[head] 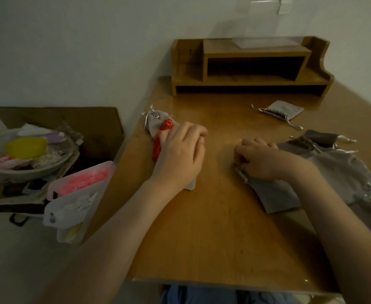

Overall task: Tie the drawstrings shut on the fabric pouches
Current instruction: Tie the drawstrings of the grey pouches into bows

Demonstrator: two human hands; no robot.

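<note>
A grey fabric pouch lies flat on the wooden desk under my right hand, whose curled fingers hold its gathered mouth and silver drawstring. My left hand rests on a red packet with a white item beneath it. Just beyond the packet lies a tied grey pouch with a silver bow. Another grey pouch lies at the far right with its strings loose. Several more grey pouches are heaped at the right edge.
A wooden shelf organiser stands at the back of the desk. Left of the desk, a cardboard box holds a glass bowl with a yellow item. Plastic packets with pink contents lean against the desk's side.
</note>
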